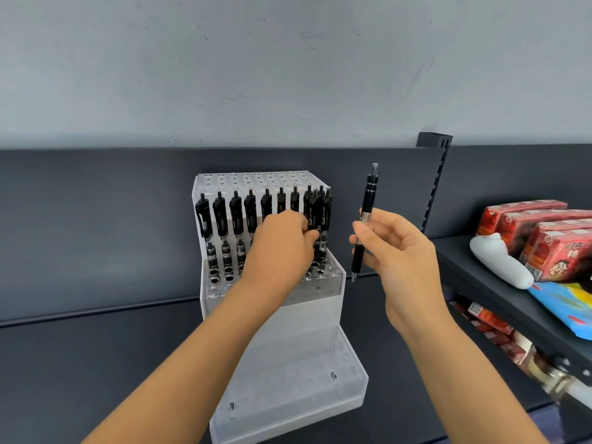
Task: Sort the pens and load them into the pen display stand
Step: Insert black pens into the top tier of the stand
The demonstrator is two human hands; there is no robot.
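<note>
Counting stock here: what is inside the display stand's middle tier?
Black pens stand upright in the display stand's middle tier; the left hand covers several holes, contents unseen.

The stand [307,318] is sitting on a shelf [96,363], close against the back panel [96,219]. A row of pens [237,216] is standing across its middle step. The left hand [282,241] is reaching in front of that row, gripping a bunch of pens [317,209] at its right end. Just right of the stand, the right hand [397,251] is holding a pen [365,219] upright. Boxes [551,241] are lying on a side shelf [480,283] further right.

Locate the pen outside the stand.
Head view, right of centre: the pen sits nearly upright in the grip of the right hand, just right of the display stand.
</note>
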